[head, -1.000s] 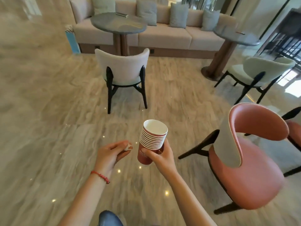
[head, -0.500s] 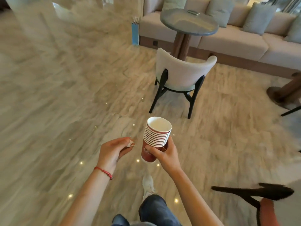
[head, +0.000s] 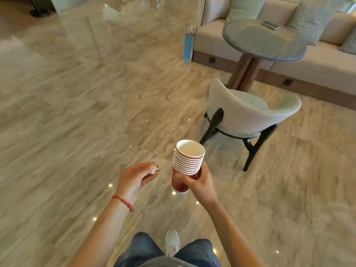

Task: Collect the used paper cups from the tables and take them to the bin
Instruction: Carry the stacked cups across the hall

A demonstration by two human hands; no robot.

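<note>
cup stack [head: 187, 166] gripped low by right hand [head: 200, 185], most of it riding above the fingers | left hand [head: 137, 177] curled round a white scrap [head: 154, 169] (tissue?) | risk: top-heavy stack gets tipped mid-stride | bin not spotted

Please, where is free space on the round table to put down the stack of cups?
The round table is mostly bare: its whole near and left part is free, up to the rim above the pale chair. Only the far right edge is taken, by a small dark flat device. The right hand holds the stack of cups.
</note>
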